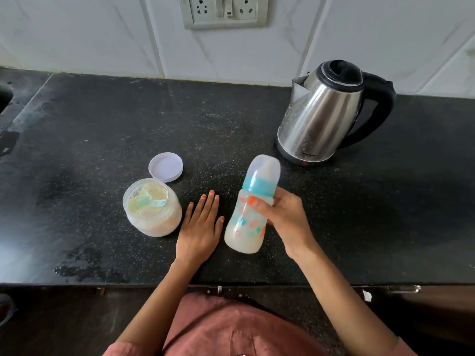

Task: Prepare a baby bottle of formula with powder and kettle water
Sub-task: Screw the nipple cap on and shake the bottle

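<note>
My right hand [282,217] grips a baby bottle [248,222] around its middle and holds it tilted above the counter. The bottle has a teal collar, a clear cap over the teat and milky liquid in its lower part. My left hand [200,227] rests flat on the black counter [102,140], fingers straight, between the bottle and an open jar of formula powder [153,208]. A teal scoop [147,202] lies in the powder. The jar's pale lid [165,167] lies just behind it. A steel kettle [326,111] with a black handle stands at the back right.
A white tiled wall with a socket and switch panel [223,11] runs behind the counter. The counter's front edge is close to my body, with cabinet handles [403,289] below it. A dark sink edge [3,96] shows at the far left.
</note>
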The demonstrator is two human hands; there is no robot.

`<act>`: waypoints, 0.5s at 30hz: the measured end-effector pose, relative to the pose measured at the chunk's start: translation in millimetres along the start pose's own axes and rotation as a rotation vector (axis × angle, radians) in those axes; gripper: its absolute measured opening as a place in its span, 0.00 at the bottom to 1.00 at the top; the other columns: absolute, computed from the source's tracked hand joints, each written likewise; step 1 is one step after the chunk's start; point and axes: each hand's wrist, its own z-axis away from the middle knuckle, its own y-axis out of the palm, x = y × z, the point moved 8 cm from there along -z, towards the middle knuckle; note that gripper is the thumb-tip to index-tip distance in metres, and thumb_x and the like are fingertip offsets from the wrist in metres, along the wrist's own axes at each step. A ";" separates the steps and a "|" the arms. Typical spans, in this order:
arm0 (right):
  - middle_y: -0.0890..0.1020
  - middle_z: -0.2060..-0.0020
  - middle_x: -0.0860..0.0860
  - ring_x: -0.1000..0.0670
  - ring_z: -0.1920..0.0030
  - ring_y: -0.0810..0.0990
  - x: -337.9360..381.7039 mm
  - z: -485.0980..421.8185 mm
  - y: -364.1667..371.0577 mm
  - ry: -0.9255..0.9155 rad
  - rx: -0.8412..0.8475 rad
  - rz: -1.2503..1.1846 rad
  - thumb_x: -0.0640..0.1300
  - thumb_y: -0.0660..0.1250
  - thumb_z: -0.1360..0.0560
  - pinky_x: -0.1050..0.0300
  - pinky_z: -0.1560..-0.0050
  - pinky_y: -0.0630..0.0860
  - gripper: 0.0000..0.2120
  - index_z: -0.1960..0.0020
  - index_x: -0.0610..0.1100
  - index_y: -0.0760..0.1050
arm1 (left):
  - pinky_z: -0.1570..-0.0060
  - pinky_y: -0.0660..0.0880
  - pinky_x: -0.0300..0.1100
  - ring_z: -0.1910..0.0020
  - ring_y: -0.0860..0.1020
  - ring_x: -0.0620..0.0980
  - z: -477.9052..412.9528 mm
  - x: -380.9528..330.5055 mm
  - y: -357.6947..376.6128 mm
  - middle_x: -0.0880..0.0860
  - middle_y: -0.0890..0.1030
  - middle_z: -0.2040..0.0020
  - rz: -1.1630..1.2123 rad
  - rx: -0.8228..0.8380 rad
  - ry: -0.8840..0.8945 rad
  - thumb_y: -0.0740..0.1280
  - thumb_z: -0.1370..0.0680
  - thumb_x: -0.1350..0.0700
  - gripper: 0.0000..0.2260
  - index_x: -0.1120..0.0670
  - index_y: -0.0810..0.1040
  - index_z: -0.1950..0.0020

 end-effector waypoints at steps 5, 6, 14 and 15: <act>0.82 0.58 0.52 0.55 0.56 0.81 2.6 -12.1 -27.0 0.033 -0.278 -0.358 0.45 0.66 0.27 0.57 0.55 0.79 0.03 0.54 0.49 0.76 | 0.35 0.58 0.55 0.32 0.68 0.53 -1.8 1.2 -2.3 0.55 0.69 0.30 0.026 -0.005 -0.044 0.50 0.21 0.49 0.24 0.58 0.68 0.30; 0.82 0.57 0.52 0.54 0.55 0.82 0.5 -10.8 -22.6 0.039 -0.241 -0.287 0.44 0.66 0.27 0.56 0.54 0.79 0.03 0.54 0.49 0.76 | 0.35 0.59 0.56 0.33 0.69 0.54 -1.8 0.9 -2.6 0.55 0.70 0.31 0.022 -0.007 -0.037 0.50 0.22 0.49 0.24 0.59 0.69 0.31; 0.83 0.57 0.51 0.55 0.58 0.81 -5.8 -11.1 -32.4 0.066 -0.333 -0.437 0.48 0.66 0.27 0.62 0.64 0.78 0.07 0.52 0.46 0.77 | 0.35 0.58 0.56 0.33 0.69 0.53 -0.8 1.1 -2.2 0.55 0.70 0.31 0.018 -0.018 -0.034 0.51 0.21 0.49 0.23 0.59 0.69 0.31; 0.82 0.57 0.52 0.56 0.58 0.82 -9.3 -10.6 -33.2 0.088 -0.352 -0.486 0.48 0.64 0.25 0.63 0.64 0.78 0.07 0.51 0.47 0.77 | 0.34 0.58 0.55 0.32 0.69 0.53 -0.7 0.7 -2.2 0.55 0.69 0.30 0.018 -0.016 -0.034 0.50 0.21 0.49 0.23 0.58 0.69 0.31</act>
